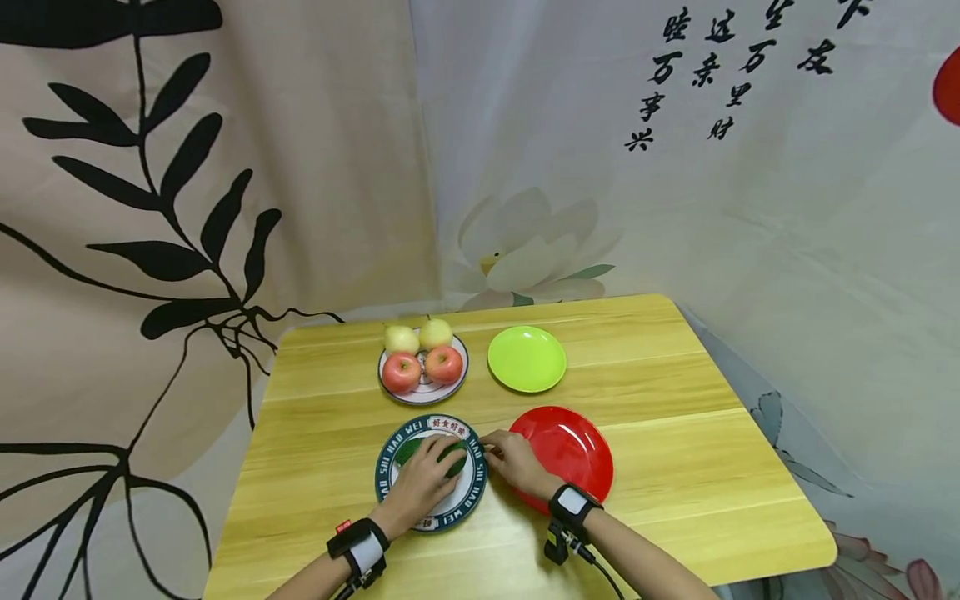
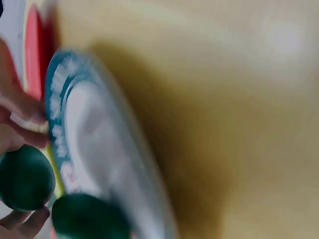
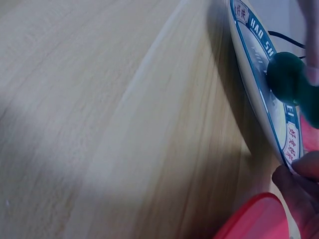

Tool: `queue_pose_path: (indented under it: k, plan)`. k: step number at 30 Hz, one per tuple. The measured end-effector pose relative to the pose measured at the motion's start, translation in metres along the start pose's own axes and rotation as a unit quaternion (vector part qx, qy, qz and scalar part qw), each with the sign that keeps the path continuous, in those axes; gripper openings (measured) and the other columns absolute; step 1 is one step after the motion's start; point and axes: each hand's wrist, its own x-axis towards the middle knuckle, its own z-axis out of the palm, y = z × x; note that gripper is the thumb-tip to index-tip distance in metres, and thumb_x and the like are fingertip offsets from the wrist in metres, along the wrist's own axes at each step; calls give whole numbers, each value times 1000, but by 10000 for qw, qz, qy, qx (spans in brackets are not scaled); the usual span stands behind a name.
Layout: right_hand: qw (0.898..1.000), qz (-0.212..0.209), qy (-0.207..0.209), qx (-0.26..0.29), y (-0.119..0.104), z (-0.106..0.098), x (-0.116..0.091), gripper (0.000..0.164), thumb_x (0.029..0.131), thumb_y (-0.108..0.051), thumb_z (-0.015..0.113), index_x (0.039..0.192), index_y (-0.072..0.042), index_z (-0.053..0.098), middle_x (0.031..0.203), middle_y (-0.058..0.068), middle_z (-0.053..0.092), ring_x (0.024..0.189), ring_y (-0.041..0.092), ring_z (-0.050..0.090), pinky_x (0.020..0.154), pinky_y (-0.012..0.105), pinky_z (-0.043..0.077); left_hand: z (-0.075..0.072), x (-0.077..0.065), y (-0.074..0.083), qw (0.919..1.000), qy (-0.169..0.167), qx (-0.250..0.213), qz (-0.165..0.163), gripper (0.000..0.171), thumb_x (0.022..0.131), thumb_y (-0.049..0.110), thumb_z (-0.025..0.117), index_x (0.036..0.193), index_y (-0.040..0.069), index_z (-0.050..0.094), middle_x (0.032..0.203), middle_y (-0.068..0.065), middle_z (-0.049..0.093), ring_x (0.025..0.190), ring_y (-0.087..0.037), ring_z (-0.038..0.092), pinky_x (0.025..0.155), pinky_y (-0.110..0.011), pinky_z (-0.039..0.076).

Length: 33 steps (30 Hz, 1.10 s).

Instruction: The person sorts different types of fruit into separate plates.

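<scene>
A white plate with a dark teal lettered rim (image 1: 386,468) carries two smooth, dark green rounded pieces, their exact kind unclear. My left hand (image 1: 422,482) reaches over the plate and holds one green piece (image 2: 25,177) between thumb and fingers. The other green piece (image 2: 88,216) lies on the plate, partly covered by the hand in the head view. At the plate's right edge, my right hand (image 1: 519,463) pinches the rim with thumb and fingertips. The right wrist view shows this plate tilted in the picture, the right fingers (image 3: 294,191) at its rim.
Just under the right hand's wrist lies a red plate (image 1: 570,450). Farther back are a light green plate (image 1: 527,358) and a white plate (image 1: 426,395) holding apples (image 1: 402,372) and yellow pears (image 1: 436,332). All stand on a wooden table (image 1: 675,467) before a printed cloth.
</scene>
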Motion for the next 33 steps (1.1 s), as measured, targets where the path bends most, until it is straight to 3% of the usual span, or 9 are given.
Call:
queue_pose_path:
  k: [8,13,18,22,25,29,33]
  plan:
    - [10000,-32,56,-17,0,-2,3,25,88,7,67,113,7,69,107,18,70,86,25,71,74,33,58,22,-12,8,9977,-28,411,533,38,78,13,83,114,10,70,126,-12,59,119,-31,53,101,-44,45]
    - [10000,20,51,-5,0,-3,2,25,89,6,67,113,8,68,107,18,70,87,26,71,74,33,58,27,-18,8,9967,-241,604,492,36,82,18,81,115,14,69,126,-10,58,119,-29,51,98,-43,47]
    - [9999,74,84,-61,-1,-6,3,24,89,7,67,113,8,69,107,18,69,87,26,71,74,35,58,26,-12,11,9980,-271,483,300,35,82,21,80,115,16,70,126,-10,57,117,-28,50,95,-45,48]
    - [9999,0,154,-19,0,-10,4,24,89,5,68,114,8,68,108,18,70,86,26,72,73,34,58,17,4,11,9993,40,303,230,31,83,22,79,111,13,71,123,-11,58,114,-29,52,89,-46,50]
    - [9992,-62,401,29,3,-21,7,25,88,5,68,113,7,68,109,18,70,88,27,72,75,35,58,7,25,4,9990,349,226,149,28,84,21,77,110,12,71,122,-13,58,112,-30,54,87,-46,50]
    - [9959,133,896,-68,8,-45,9,27,88,4,70,114,4,69,110,15,69,94,28,70,79,40,57,-5,55,-15,9981,575,168,-154,30,85,19,74,113,10,69,122,-15,58,112,-31,53,89,-46,48]
    - [9912,494,1188,-304,18,-69,1,29,90,-3,71,118,1,68,116,14,67,107,32,64,90,47,52,-9,79,-44,9961,724,84,-497,34,83,16,76,113,5,68,121,-18,57,109,-34,54,86,-50,47]
